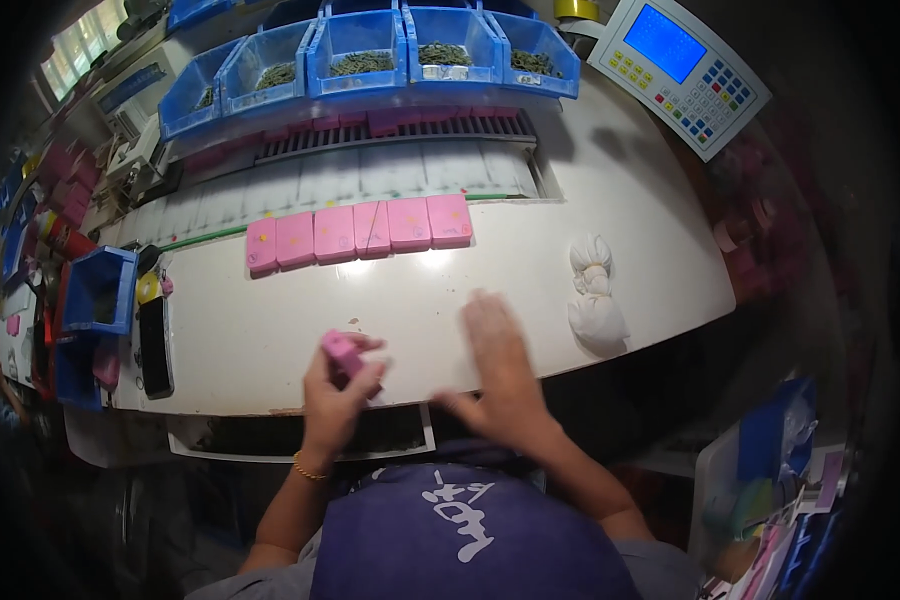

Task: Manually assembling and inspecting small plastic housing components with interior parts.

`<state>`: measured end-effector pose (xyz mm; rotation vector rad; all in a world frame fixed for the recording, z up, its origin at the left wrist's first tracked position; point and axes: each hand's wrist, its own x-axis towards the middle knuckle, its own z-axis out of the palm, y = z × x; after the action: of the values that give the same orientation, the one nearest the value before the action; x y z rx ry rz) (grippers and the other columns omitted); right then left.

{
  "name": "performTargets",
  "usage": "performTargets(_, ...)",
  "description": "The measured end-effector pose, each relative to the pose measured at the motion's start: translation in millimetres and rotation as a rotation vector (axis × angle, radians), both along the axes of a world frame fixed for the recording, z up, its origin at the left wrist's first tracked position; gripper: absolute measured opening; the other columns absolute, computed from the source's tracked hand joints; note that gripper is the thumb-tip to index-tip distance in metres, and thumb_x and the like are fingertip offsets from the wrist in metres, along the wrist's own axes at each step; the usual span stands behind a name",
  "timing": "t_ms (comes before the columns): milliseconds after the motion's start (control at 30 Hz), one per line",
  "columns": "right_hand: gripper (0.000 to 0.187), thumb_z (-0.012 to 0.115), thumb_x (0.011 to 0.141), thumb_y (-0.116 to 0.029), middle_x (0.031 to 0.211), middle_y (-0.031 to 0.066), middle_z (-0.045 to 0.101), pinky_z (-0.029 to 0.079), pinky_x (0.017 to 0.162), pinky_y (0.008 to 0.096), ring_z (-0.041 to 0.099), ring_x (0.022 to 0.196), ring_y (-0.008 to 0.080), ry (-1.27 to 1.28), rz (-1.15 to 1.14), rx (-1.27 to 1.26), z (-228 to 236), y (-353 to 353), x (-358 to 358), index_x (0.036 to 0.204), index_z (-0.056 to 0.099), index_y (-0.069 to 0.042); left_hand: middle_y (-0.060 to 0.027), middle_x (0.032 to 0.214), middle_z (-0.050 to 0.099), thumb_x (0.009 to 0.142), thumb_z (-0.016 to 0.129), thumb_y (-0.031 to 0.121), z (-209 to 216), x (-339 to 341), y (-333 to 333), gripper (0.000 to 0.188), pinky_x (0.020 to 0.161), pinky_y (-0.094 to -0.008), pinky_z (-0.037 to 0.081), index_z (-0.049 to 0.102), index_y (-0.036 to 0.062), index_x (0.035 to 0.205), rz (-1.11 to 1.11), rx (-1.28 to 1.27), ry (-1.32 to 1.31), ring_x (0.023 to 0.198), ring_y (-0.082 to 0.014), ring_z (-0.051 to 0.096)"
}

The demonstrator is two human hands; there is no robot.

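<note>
Nearest, a purple apron [390, 540] is showing large white lettering — not being copied here. Just ahead, a drawer [430, 430] is sitting under the near edge of the surface [530, 250].

Left hand [332, 395] is grasping a small pink block [341, 350] between thumb and fingers, above the surface's near part; the block's long axis is running from far left to near right, seemingly tilted. Right hand [498, 365] is blurring, fingers straight, thumb out, nothing showing in its grip; cannot tell if it's touching the surface.

Phone [156, 348] is lying well left, white bundle [598, 318] well right.

Six pink boxes [372, 232] are lying straight beyond both hands, side by side, the row running left to right. Right fingertips are pointing near the row's right end — nearer than the block is. Box marks are staying too small to read.

Farthest, blue bins [356, 83] are holding small dark pieces; far right, a keypad panel [680, 75] is showing a blue screen, its labels not legible.
</note>
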<state>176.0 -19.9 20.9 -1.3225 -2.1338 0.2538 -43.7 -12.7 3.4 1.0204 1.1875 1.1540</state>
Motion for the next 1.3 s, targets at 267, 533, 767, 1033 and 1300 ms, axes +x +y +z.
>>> performTargets(267,0.076,0.057,0.096,-0.041,0.152,0.0302,0.031,0.019,0.12,0.0512,0.024,0.145,0.0447,-0.181,-0.167,-0.073,-60,32,-22,0.146,0.032,0.01,-0.0088,0.111,0.058,0.086,0.078,0.011,8,-35,3,0.05,0.093,-0.0312,0.05,0.053,0.0006,0.127,0.205,0.156,0.203,0.109,-0.0166,0.056)
performTargets(533,0.038,0.064,0.092,-0.027,0.117,0.0177,0.062,0.035,0.115,0.0449,0.055,0.122,0.0327,-0.097,0.644,0.205,-65,-6,-90,0.116,0.062,0.002,-0.0092,0.124,0.055,0.079,0.083,0.008,-1,-27,4,0.053,0.084,-0.0273,0.053,0.057,0.0033,0.125,0.131,0.265,0.477,0.099,-0.0132,0.057)
performTargets(767,0.032,0.07,0.092,-0.016,0.082,0.0077,0.062,0.048,0.062,0.0273,0.059,0.068,0.0165,0.644,0.09,-0.281,-15,-2,-22,0.117,0.063,0.002,-0.0076,0.106,0.065,0.076,0.086,0.013,0,12,3,0.058,0.083,-0.0265,0.052,0.057,0.0005,0.124,-0.065,0.131,0.222,0.093,-0.0119,0.062)
performTargets(1033,0.034,0.055,0.103,-0.026,0.093,0.0037,0.057,0.043,0.072,0.0227,0.053,0.079,0.0084,0.816,0.11,-0.582,-32,19,-15,0.125,0.062,-0.001,-0.0098,0.094,0.064,0.071,0.087,0.016,-8,33,14,0.066,0.069,-0.0284,0.052,0.059,0.0017,0.129,-0.088,0.339,0.484,0.078,-0.0162,0.062)
performTargets(1300,0.027,0.051,0.105,-0.028,0.08,-0.0017,0.054,0.042,0.058,0.0206,0.049,0.066,0.0033,0.961,0.0,-0.766,-32,28,-16,0.105,0.061,-0.003,-0.0003,0.094,0.052,0.075,0.081,0.003,-20,17,12,0.076,0.06,-0.0214,0.042,0.047,0.001,0.143,-0.274,0.131,0.132,0.067,-0.0054,0.044)
